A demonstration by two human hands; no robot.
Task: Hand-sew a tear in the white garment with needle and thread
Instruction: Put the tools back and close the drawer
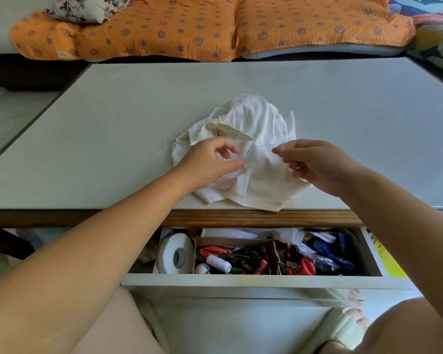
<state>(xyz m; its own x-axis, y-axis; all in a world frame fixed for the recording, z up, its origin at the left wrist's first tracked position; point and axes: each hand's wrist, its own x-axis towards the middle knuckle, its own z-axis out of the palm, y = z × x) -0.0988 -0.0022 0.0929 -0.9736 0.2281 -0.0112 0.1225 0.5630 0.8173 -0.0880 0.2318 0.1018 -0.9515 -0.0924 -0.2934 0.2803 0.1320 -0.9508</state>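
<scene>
The white garment (261, 123) lies crumpled in a heap on the table (113, 111), near its front edge, and both hands work over its lower middle part. The left hand (210, 162) pinches a small fold of the cloth between thumb and forefinger. The right hand (317, 164) is near it, a little apart, with its fingertips drawn together as if holding something fine. A thin line seems to run from them toward the cloth, but one cannot tell if it is needle or thread. A loose thread (161, 146) lies on the table, left of the garment. Below, the drawer (241, 279) stands open, with a spool of white thread (219, 263) inside.

The step in hand is probably the making of a stitch. To do it well, the left hand should keep the edges of the tear flat and together, not bunched. The right hand should draw the thread gently until it is snug, so that the soft cloth does not pucker. Small, even stitches close to the edge probably hold better.
</scene>
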